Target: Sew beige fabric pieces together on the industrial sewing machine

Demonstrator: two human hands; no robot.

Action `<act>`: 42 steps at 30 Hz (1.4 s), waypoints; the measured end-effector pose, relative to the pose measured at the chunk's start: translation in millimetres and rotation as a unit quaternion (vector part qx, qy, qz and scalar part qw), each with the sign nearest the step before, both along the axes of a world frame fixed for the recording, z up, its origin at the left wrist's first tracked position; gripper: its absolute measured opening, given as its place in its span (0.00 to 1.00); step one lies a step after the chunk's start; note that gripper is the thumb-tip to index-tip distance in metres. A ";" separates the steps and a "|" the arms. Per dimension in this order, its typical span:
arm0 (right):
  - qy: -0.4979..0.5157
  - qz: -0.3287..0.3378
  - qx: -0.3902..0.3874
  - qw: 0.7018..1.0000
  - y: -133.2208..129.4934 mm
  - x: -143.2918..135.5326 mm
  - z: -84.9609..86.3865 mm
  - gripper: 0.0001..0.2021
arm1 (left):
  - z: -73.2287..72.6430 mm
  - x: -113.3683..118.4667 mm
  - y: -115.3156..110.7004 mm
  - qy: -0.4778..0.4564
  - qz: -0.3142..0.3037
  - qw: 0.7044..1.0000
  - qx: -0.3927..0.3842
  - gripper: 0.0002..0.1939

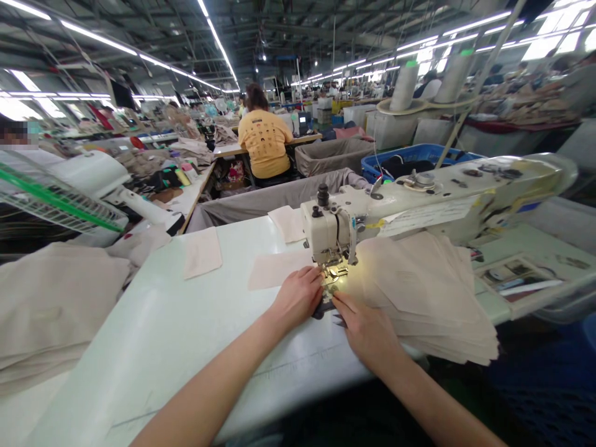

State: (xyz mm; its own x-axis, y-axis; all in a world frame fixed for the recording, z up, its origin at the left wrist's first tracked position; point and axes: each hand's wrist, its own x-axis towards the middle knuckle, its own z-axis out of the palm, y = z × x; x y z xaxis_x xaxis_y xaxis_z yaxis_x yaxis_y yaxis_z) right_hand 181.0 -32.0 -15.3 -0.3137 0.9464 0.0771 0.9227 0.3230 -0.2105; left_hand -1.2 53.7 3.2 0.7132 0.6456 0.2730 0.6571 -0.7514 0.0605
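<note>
A sewing machine [326,233] stands over the pale table, its lamp lighting the presser foot [336,272]. My left hand [300,295] is at the left of the foot, fingers bent and pressed together; whatever lies under the fingertips is hidden. Just in front of the foot is my right hand [367,329], thumb and forefinger close together. Dark pointed tips, which look like thread snips [339,320], stick out beneath its fingers. A beige fabric piece [270,270] lies flat behind my left hand. Right of the needle, a stack of beige fabric panels [419,285] reaches over the table's edge.
Two small beige pieces [203,253] [287,223] lie on the table's far side. More beige panels [56,304] are piled at left. Behind the table are a grey cloth-lined bin [274,192] and a blue basket [372,164]. A person in a yellow shirt [264,143] sits ahead.
</note>
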 end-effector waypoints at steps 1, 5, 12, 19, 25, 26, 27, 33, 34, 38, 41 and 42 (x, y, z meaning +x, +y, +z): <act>0.000 -0.001 0.002 1.000 -0.1 0.0 -0.4 0.29 | 0.5 0.3 0.2 0.000 0.001 1.000 0.000 0.10; 0.003 -0.006 0.010 1.000 -1.1 -0.2 -2.0 0.29 | -0.5 -0.7 2.3 0.001 0.002 1.000 0.001 0.10; 0.030 -0.006 0.009 0.999 -0.5 2.2 1.2 0.27 | 3.8 -4.6 -5.8 0.004 0.028 1.000 -0.013 0.14; 0.063 -0.003 0.010 0.998 -9.6 10.0 10.8 0.22 | 13.4 11.0 -51.2 0.044 0.016 0.997 -0.066 0.05; 0.058 0.017 -0.007 0.998 -19.3 12.1 10.0 0.17 | 5.4 11.9 -61.5 0.030 0.004 0.998 -0.046 0.08; 0.057 0.018 -0.004 0.998 -20.6 12.8 8.7 0.17 | 4.7 11.1 -61.3 0.031 0.004 0.999 -0.039 0.09; 0.058 0.019 0.001 0.998 -21.8 13.7 7.3 0.16 | 4.1 10.2 -61.2 0.033 0.003 0.999 -0.033 0.10; 0.068 0.028 0.007 0.997 -22.7 17.1 2.3 0.18 | 3.4 7.1 -56.4 0.031 -0.004 0.999 -0.029 0.13; 0.066 0.027 0.001 0.997 -20.6 16.5 3.6 0.18 | 3.4 6.6 -53.6 0.030 -0.004 0.999 -0.031 0.13; 0.053 0.015 -0.036 0.998 -5.5 11.0 14.9 0.17 | 4.2 3.7 -36.1 0.029 0.004 0.999 -0.036 0.10; 0.044 0.006 -0.051 0.998 8.9 6.2 23.7 0.17 | 6.1 1.8 -20.2 0.030 0.006 0.999 -0.037 0.09; 0.040 0.003 -0.052 0.998 13.3 4.8 25.7 0.16 | 6.9 1.3 -15.0 0.031 0.005 0.999 -0.037 0.09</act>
State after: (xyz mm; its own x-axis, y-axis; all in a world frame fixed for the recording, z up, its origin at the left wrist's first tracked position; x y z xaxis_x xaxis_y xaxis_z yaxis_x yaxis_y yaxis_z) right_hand 185.8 -18.7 10.4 -0.3169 0.9485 0.0035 0.8992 0.3016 -0.3171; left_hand 0.1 38.8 10.1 0.7212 0.6691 0.1794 0.6683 -0.7402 0.0741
